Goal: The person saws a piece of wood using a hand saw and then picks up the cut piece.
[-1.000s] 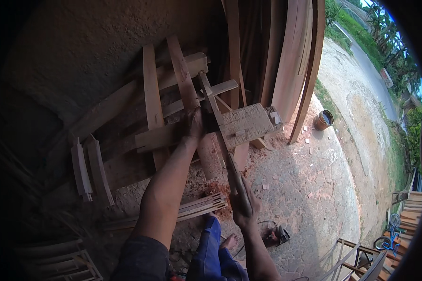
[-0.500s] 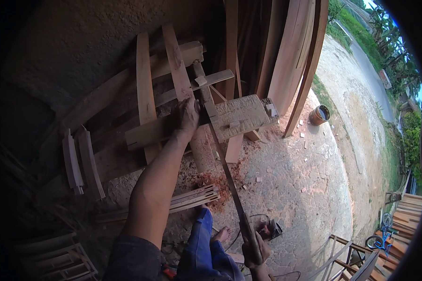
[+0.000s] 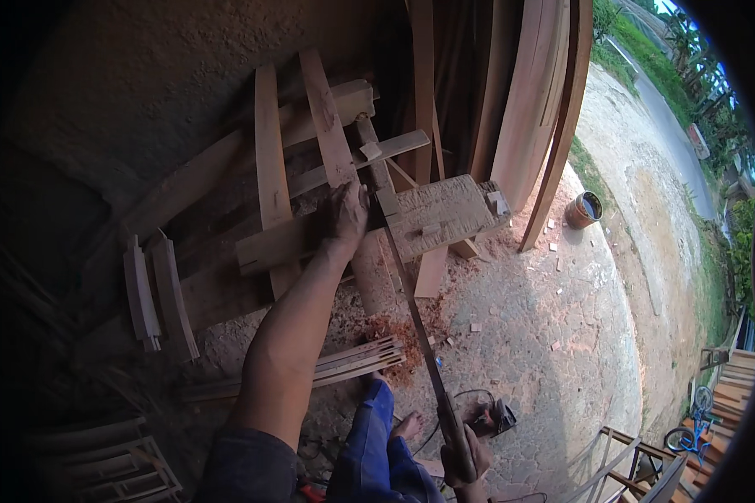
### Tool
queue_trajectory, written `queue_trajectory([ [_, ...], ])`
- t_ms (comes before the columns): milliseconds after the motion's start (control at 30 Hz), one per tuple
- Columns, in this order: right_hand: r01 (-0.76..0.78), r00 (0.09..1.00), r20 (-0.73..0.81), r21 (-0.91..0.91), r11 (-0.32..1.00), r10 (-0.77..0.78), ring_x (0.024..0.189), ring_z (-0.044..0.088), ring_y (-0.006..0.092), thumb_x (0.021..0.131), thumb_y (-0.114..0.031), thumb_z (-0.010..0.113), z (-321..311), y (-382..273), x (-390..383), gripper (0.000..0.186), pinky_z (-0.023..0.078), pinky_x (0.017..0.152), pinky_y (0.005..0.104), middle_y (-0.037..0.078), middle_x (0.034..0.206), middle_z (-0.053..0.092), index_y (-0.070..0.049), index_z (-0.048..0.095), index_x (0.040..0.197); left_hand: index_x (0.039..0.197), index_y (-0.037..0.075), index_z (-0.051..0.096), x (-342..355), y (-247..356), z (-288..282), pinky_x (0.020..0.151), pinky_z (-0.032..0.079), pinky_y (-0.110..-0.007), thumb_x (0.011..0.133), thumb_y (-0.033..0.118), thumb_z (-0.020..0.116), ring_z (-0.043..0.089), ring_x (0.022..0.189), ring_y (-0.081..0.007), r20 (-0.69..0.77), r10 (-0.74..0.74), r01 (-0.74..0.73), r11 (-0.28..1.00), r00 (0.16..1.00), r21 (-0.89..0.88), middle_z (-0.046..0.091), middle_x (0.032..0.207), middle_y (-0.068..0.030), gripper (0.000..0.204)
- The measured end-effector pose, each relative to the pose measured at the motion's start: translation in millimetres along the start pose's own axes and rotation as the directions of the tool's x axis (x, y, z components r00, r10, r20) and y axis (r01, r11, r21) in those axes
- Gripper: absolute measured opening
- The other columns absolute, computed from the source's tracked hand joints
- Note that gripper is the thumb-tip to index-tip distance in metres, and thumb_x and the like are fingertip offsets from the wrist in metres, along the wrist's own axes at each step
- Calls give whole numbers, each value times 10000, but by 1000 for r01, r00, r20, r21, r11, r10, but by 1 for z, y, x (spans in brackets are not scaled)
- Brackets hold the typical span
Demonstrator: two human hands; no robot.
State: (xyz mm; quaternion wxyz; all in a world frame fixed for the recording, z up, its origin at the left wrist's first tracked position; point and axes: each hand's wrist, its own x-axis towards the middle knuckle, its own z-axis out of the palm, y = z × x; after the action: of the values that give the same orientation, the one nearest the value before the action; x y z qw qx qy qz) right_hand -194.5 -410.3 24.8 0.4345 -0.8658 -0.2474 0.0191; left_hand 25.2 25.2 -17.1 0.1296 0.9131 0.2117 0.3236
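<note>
Steady the board [image 3: 273,243] with the left hand [image 3: 346,214], laid on top, near the saw blade [image 3: 420,323]; cannot tell finger closure. With the right hand [image 3: 466,457] wrapped around the saw handle [image 3: 453,426], stroke evenly and straight alongside the rough block [image 3: 440,214].

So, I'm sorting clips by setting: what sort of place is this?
Probably a woodworking shop, open to the outdoors. The right hand grips a saw, long boards stand on end, and reddish shavings lie on the floor.
</note>
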Motion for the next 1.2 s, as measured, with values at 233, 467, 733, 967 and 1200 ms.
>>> queue_trajectory([
  [233, 109, 993, -73, 331, 937, -90, 838, 705, 330, 844, -113, 683, 94, -27, 210, 533, 534, 718, 356, 219, 1004, 674, -30, 526, 1347, 870, 42, 613, -2, 8, -4, 726, 506, -498, 852, 122, 546, 650, 846, -412, 215, -4, 13, 999, 977, -38, 653, 867, -233, 106],
  [467, 24, 1000, -9, -39, 999, -25, 749, 717, 286, 777, -185, 725, 21, 34, -8, 530, 554, 638, 332, 199, 1002, 706, 18, 594, 1249, 851, 56, 608, -2, 8, 5, 714, 516, -477, 890, 111, 530, 649, 847, -387, 68, -30, 28, 999, 997, 37, 674, 858, -168, 103],
  [733, -53, 998, 29, 279, 959, 47, 853, 682, 377, 824, -128, 694, 81, -16, 173, 525, 534, 702, 404, 238, 1023, 656, -100, 554, 1330, 937, 54, 639, -8, 1, 2, 738, 528, -462, 871, 90, 513, 653, 887, -391, 175, -117, 96, 987, 978, 128, 671, 925, -199, 147],
  [967, -192, 970, 136, -89, 977, 203, 881, 701, 324, 801, -195, 729, 3, 4, 4, 497, 552, 725, 380, 180, 1078, 692, -25, 605, 1251, 981, 51, 634, 3, 29, -27, 765, 511, -473, 845, 82, 534, 643, 869, -385, 180, -98, 86, 994, 979, 72, 668, 941, -199, 172],
  [1200, -2, 982, -174, 384, 923, 75, 841, 645, 151, 837, -89, 704, 62, -23, 160, 552, 519, 750, 310, 102, 995, 697, -34, 536, 1360, 961, 69, 618, -2, -5, 1, 782, 485, -482, 895, 213, 567, 631, 905, -383, 129, -23, 15, 998, 991, 55, 664, 951, -179, 167],
])
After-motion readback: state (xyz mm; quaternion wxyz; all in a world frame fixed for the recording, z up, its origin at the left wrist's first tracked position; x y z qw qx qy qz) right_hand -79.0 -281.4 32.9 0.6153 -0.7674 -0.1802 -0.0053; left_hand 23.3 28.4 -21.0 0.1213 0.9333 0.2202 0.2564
